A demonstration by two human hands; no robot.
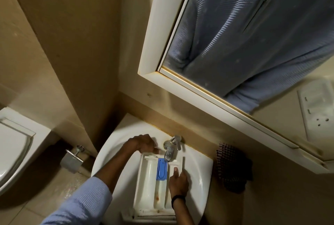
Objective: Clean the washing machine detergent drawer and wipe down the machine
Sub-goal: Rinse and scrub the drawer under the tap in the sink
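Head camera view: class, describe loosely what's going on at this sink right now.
A person holds a white detergent drawer in the sink, its far end under the tap. The left hand holds the far left corner; the right hand grips the right wall, thumb on the right compartment. A blue insert sits in the middle channel, and orange-brown residue shows toward the near end. Running water cannot be made out.

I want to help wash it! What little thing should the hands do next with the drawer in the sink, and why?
I'd guess: slide the right hand toward the drawer's near end and rub the orange stains there. The tap hangs over the blue insert at the far end, and the left hand holds the far corner.
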